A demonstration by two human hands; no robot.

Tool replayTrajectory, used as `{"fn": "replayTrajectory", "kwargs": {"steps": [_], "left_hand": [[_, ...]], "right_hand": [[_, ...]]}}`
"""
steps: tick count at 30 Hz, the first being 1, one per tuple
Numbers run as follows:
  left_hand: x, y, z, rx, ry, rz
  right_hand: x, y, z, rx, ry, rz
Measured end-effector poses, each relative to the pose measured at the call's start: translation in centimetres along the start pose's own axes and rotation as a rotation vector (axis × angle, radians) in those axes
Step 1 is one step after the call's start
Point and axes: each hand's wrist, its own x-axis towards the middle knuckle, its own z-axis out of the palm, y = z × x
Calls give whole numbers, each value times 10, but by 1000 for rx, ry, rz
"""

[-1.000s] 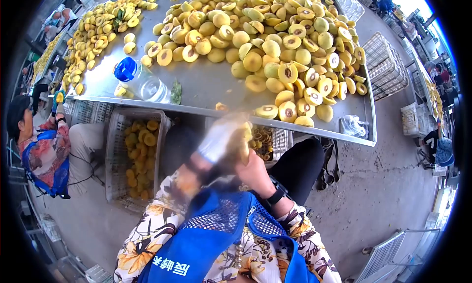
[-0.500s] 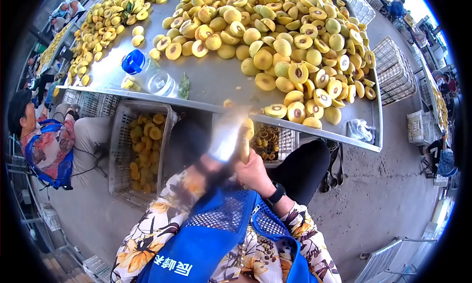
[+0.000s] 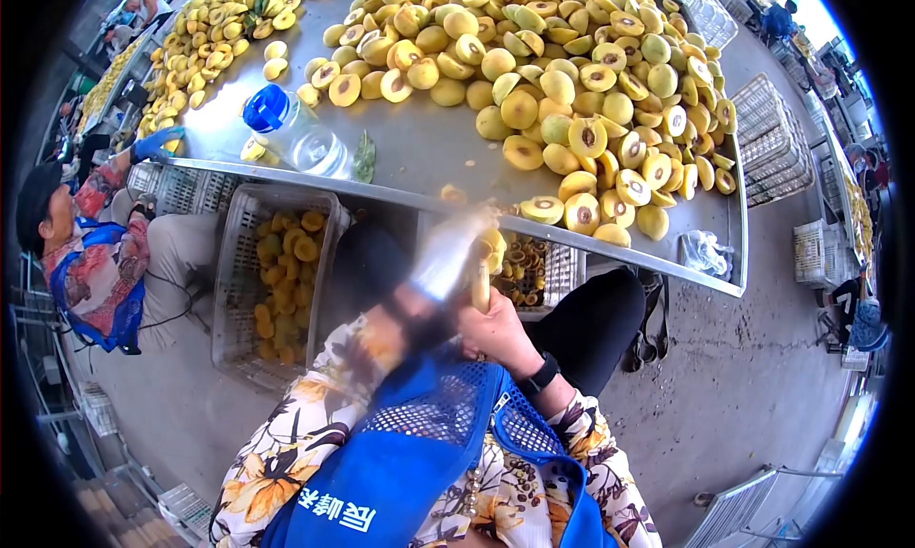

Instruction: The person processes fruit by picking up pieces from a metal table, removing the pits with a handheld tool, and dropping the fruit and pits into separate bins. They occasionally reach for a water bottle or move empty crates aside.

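My left hand, in what looks like a white glove, is smeared by motion just below the table edge, so its fingers cannot be made out. Close on its right, my right hand, bare with a dark watch at the wrist, is closed round a pale, upright thing that I cannot make out. A yellow fruit piece shows between the hands. Below them a crate of cut pieces is partly hidden. Halved yellow fruit lies at the metal table's edge, in front of a large heap.
A blue-capped bottle, a leaf and a clear plastic bag lie on the table. A crate of fruit stands at left, beside a seated person. Stacked crates stand at right.
The seated person's blue-gloved hand has reached onto the table's left end. My left hand is still blurred, and my right hand stays closed in nearly the same place. The view has shifted slightly.
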Motion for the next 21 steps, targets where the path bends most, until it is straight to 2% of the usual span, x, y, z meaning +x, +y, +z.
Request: {"fn": "replayTrajectory", "kwargs": {"steps": [3,6,9,12,15,17,19,20,21], "left_hand": [[5,-9,-5,105,-44,172],[-5,4,10,224,6,265],[-3,6,2,81,-52,-67],[-11,18,7,-1,-106,-244],[2,-6,-5,412,-142,375],[2,-6,-10,437,-78,507],[-4,3,-19,200,-77,228],[-1,-3,-26,135,36,314],[-5,14,-33,-87,111,133]], "right_hand": [[-7,-10,1,165,-56,91],[-6,-7,-2,287,-117,142],[-2,-3,-6,323,-183,169],[-3,-3,-7,352,-261,168],[2,8,-19,531,-428,174],[8,12,-23,606,-520,200],[14,8,-22,595,-554,228],[14,9,-24,530,-589,145],[11,13,-25,464,-621,64]]}}
